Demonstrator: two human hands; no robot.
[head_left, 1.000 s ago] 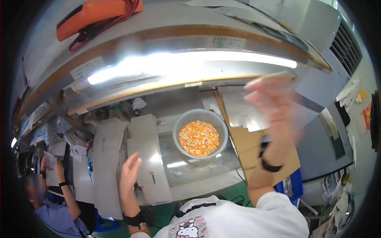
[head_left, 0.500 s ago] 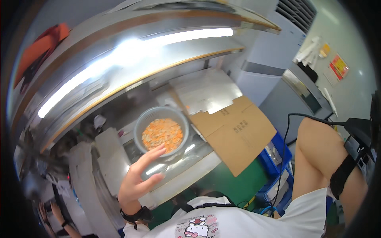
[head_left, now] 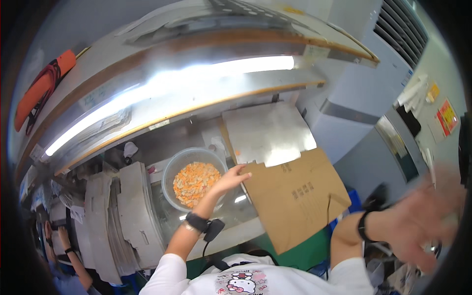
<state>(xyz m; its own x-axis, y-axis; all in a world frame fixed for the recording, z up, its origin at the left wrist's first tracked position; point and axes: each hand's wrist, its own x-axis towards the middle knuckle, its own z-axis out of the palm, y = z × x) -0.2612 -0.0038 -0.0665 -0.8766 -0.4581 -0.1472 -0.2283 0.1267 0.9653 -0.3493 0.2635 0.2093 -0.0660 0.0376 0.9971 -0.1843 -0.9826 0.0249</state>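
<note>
A round translucent basin (head_left: 167, 178) holds many small orange and pale pieces (head_left: 196, 181). My left hand (head_left: 232, 180) is just right of the basin, thumb and finger apart, at the left edge of a flat brown cardboard sheet (head_left: 300, 206). Whether the fingertips touch the cardboard, I cannot tell. A black band with a small box and cable (head_left: 206, 226) sits on my left wrist. At the far right my right hand (head_left: 418, 223) is raised close to the camera, blurred, its fingers seemingly spread with no held thing visible.
A shiny metal sheet (head_left: 268, 130) lies behind the cardboard. Stacked grey panels (head_left: 137, 211) stand left of the basin. A shelf with a lit tube (head_left: 236, 66) hangs above the bench. At the lower left, another person's hands (head_left: 64, 241) show.
My left hand has moved from in front of the basin rightward to the cardboard's edge. My right arm, bent up at the right before, now has its hand in view. The view has shifted slightly.
</note>
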